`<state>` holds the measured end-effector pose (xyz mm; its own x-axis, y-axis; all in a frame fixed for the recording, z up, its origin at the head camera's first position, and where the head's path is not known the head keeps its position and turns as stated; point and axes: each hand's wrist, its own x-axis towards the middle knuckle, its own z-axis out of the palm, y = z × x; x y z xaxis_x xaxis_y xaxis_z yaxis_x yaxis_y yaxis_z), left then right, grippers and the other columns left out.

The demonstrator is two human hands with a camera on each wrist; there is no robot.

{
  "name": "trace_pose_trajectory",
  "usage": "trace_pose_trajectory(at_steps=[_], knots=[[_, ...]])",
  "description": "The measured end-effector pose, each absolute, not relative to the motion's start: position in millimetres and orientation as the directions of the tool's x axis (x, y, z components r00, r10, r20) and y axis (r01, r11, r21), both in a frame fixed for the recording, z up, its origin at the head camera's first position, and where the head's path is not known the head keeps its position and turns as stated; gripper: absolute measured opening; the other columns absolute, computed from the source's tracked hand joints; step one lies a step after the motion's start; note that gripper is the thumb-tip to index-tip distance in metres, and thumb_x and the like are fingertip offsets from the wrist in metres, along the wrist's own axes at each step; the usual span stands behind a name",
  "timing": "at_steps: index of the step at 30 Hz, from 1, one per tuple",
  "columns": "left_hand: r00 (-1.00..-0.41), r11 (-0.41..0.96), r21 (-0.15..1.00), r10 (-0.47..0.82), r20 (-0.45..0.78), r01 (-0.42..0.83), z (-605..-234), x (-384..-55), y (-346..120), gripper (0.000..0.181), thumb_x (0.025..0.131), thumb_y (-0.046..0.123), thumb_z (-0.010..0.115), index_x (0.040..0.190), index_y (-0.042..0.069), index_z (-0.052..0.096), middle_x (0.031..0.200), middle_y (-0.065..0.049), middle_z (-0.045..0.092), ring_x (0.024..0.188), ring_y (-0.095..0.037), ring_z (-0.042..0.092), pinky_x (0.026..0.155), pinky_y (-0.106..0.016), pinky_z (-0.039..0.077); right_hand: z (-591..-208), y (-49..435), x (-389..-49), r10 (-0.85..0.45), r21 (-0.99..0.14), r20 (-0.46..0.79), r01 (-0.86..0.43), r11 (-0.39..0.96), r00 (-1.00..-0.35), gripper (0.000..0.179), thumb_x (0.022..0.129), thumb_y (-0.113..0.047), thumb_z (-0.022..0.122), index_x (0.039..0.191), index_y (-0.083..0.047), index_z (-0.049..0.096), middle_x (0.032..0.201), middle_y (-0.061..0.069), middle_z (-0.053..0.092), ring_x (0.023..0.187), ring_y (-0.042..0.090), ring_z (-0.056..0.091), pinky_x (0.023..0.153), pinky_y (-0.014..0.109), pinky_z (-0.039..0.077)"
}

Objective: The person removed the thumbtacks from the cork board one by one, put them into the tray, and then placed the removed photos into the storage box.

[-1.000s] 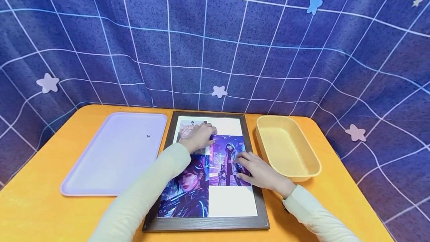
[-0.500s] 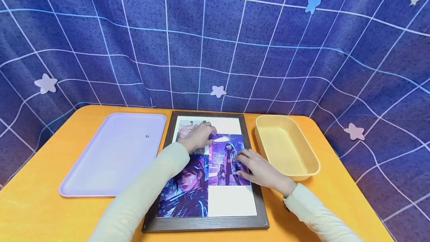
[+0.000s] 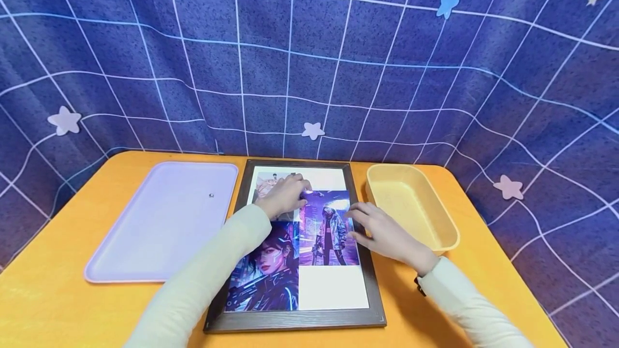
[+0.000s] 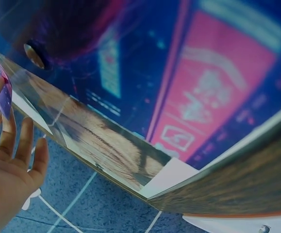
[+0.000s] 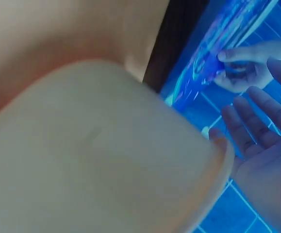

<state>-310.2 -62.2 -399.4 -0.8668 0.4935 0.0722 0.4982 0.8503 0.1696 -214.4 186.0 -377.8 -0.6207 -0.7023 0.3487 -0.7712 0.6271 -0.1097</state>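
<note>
My left hand (image 3: 284,196) reaches over a dark wooden picture frame (image 3: 295,322). Its thumb and fingers pinch the upper left corner of a purple picture print (image 3: 331,232) with a hooded figure, and the left wrist view shows that corner of the print (image 4: 3,99) between them. My right hand (image 3: 387,232) is beside the print's right edge, fingers loosely extended and holding nothing; in the right wrist view this hand (image 5: 269,145) looks open. A second print (image 3: 268,270), a dark blue portrait, lies lower left in the frame. The left arm partly hides a pale pink picture (image 3: 265,184).
A lilac tray (image 3: 164,224) with a small shiny spot lies to the left. On the right stands a yellow bin (image 3: 411,205). White backing (image 3: 333,288) shows inside the frame. A blue gridded curtain (image 3: 271,69) hangs behind the orange table (image 3: 48,294).
My right hand has come off the hooded-figure print and moved right, over the frame's side. The left hand keeps its pinch on the corner, with the print shifted very slightly upward.
</note>
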Motion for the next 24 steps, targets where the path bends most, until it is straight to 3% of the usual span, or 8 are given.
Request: trace_pose_trajectory(at_steps=[7,24], knots=[[-0.864,0.849,0.164,0.496,0.084,0.503,-401.1,-311.0,-63.5,0.033,0.081,0.024,0.067,0.112,0.014,0.060,0.111,-0.006,0.059,0.104,-0.026,0.054,0.086,-0.044,0.043,-365.5,199.4,-217.5,-0.656,-0.142,0.355,-0.732,0.667,-0.666,0.029,0.084,-0.018,0.065,0.110,-0.007,0.060,0.111,0.005,0.057,0.103,0.020,0.052,0.092,0.037,0.043],[-0.840,0.812,0.216,0.522,0.147,0.542,-397.2,-308.3,-69.8,0.034,0.081,0.023,0.067,0.113,0.014,0.058,0.110,-0.005,0.064,0.102,-0.024,0.057,0.087,-0.041,0.045,-361.8,249.6,-235.4,-0.586,-0.123,0.488,-0.715,0.688,-0.647,0.031,0.077,-0.011,0.070,0.103,0.003,0.060,0.100,0.013,0.061,0.095,0.028,0.057,0.084,0.043,0.045]])
